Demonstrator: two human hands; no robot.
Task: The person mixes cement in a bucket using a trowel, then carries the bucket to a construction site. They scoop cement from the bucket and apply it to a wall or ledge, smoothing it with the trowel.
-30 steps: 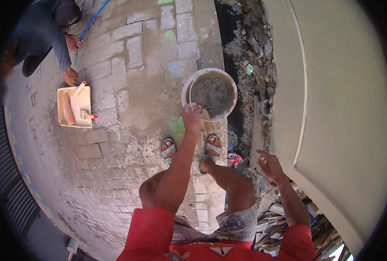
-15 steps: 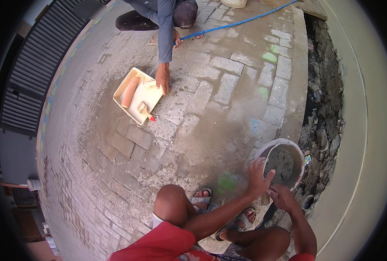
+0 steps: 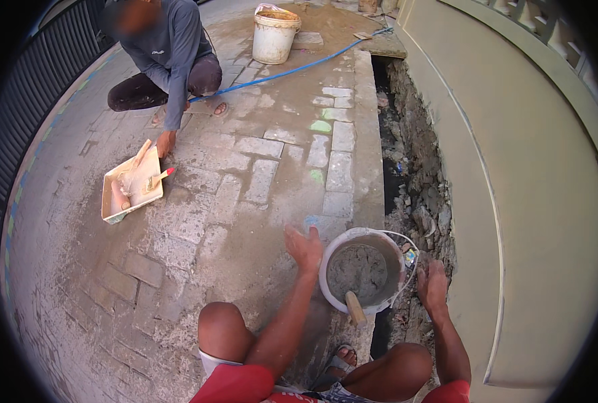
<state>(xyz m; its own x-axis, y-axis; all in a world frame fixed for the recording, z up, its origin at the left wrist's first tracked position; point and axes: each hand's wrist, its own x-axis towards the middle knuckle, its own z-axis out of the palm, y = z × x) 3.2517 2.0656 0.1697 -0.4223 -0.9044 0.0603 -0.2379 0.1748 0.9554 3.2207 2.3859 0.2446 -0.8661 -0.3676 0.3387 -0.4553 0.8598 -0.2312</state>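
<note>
The left hand [image 3: 303, 247] hovers spread wide, palm open, holding nothing, just left of a white bucket [image 3: 362, 269] of grey mortar. The right hand [image 3: 433, 285] rests open on rubble just right of the bucket. A wooden handle [image 3: 354, 307] leans on the bucket's near rim, between both hands.

Our paved ground [image 3: 245, 195]
Near us the mortar bucket [image 3: 362, 269]; left a white tray [image 3: 129, 188]; far off another bucket [image 3: 274, 35] and blue hose [image 3: 292, 70].
</note>
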